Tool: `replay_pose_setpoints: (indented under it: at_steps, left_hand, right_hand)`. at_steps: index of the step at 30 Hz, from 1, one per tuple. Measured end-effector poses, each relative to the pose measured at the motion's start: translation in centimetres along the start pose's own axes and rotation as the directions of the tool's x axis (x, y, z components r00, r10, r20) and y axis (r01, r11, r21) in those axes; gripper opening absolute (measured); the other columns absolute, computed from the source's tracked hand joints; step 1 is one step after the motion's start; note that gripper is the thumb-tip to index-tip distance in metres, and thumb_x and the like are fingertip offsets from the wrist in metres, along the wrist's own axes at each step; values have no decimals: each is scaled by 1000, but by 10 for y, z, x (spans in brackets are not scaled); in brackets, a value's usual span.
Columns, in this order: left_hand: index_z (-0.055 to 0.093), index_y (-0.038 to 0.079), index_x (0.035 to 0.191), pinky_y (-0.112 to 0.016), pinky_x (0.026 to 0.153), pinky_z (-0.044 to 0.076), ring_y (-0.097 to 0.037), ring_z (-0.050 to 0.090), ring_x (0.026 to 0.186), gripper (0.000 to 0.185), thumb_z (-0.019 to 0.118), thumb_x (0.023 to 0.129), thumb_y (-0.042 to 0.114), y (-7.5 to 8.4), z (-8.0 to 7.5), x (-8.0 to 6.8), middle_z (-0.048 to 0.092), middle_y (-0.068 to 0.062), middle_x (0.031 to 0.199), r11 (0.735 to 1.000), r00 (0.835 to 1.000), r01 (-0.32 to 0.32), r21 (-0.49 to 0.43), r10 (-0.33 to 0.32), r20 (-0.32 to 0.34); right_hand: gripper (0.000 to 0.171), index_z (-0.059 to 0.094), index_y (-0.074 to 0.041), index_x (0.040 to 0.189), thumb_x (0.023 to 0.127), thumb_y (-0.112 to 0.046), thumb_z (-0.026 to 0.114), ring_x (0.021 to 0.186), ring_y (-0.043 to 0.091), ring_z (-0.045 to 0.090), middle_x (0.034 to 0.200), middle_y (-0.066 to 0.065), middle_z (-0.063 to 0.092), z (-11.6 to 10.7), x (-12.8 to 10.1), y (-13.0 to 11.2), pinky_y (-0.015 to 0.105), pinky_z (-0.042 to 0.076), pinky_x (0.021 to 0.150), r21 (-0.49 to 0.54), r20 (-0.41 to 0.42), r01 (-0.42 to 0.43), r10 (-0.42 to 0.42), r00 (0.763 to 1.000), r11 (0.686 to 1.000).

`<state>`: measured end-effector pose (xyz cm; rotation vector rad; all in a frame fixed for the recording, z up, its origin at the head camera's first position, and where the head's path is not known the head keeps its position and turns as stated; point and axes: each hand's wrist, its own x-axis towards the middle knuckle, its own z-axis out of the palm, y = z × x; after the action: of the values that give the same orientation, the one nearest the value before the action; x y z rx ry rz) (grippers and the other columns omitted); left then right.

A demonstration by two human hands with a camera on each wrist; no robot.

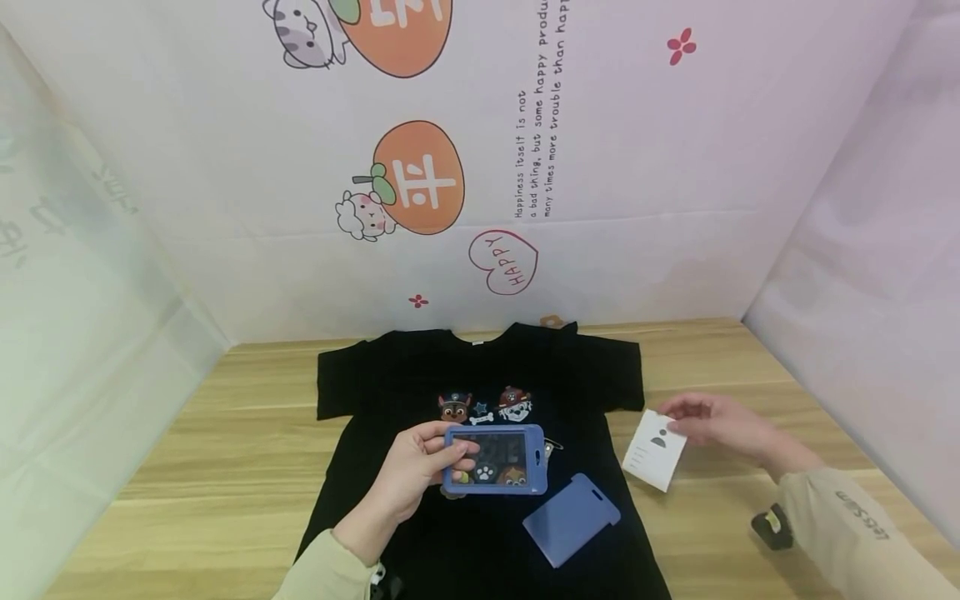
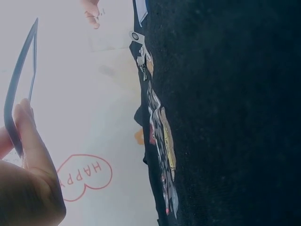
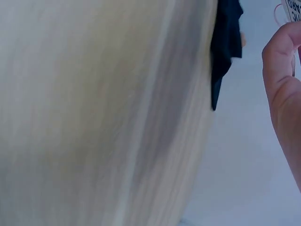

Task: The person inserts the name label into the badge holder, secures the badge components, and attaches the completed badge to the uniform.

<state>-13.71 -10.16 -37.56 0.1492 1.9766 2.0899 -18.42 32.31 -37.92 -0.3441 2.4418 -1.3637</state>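
Observation:
In the head view my left hand [image 1: 408,471] pinches a blue badge holder frame [image 1: 536,458] by its left end, thumb across the clear window. The left wrist view shows that frame [image 2: 15,89] edge-on, raised above the shirt. My right hand [image 1: 723,427] pinches a white card [image 1: 654,450] with a printed person icon at its upper right corner, right of the shirt. Only part of the right hand [image 3: 284,89] and a corner of the card [image 3: 294,8] show in the right wrist view. A separate blue cover piece [image 1: 572,521] lies on the shirt between the hands.
A black T-shirt [image 1: 420,367] with cartoon dog prints is spread over the wood-grain table [image 1: 217,467]. A small metal pin or clip [image 1: 552,447] shows just behind the held frame. Printed white cloth [image 1: 630,167] stands around the back and sides.

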Motion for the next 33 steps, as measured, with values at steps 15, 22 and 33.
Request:
replay_pose_setpoints:
  at_steps: [15, 22, 33]
  left_hand:
    - [52, -10, 119, -24, 67, 57, -9, 70, 73, 33, 61, 90, 4, -1, -1, 1, 73, -12, 96, 1000, 1000, -2, -22, 2, 1]
    - [53, -9, 117, -23, 65, 57, -9, 69, 73, 31, 61, 90, 3, -1, 0, 0, 73, -13, 96, 1000, 1000, 1, -28, -1, -8]
    - [53, -10, 116, -23, 65, 57, -8, 69, 72, 31, 61, 90, 3, -2, -2, 0, 73, -11, 95, 999, 1000, -2, -40, 2, -5]
  right_hand:
    - [25, 64, -1, 112, 99, -6, 43, 95, 7, 61, 109, -10, 62, 20, 0, -24, 23, 54, 83, 304, 40, 159, -179, 983, 939]
    - [22, 62, 9, 108, 90, -4, 59, 88, 5, 63, 105, -4, 67, 36, 1, -36, 22, 55, 76, 126, -22, 235, -234, 972, 964]
    - [4, 69, -3, 87, 86, -6, 67, 66, 8, 54, 75, -7, 61, 56, 3, -52, 22, 49, 56, -119, -192, 313, -331, 924, 942]
